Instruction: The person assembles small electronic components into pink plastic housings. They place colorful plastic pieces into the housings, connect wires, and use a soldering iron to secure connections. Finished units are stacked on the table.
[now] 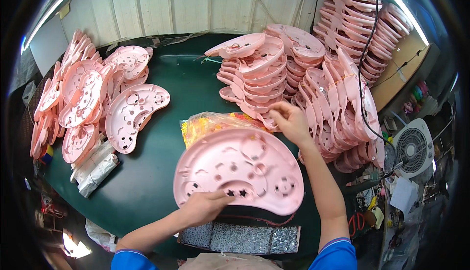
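Observation:
A pink plastic shell point(220, 152) with a curved, bean-like outline lies in front of me, its hollow side with posts and holes facing up. My left hand point(208, 206) is over its near edge, fingertips closed beside two star-shaped holes; anything between them is hidden. My right hand point(292, 123) is raised beyond the shell's far right edge with its fingers pinched together. What it holds, if anything, cannot be made out. Close by is a clear plastic bag point(210, 123) of small yellow and red parts, partly behind the shell.
Stacks of similar pink shells stand at the far right point(259, 74) and left point(83, 94) on the dark green table point(147, 182). Rolled white sheets point(95, 167) lie at the left. A box of small silvery pieces point(240, 238) is near me; a fan point(413, 147) stands at the right.

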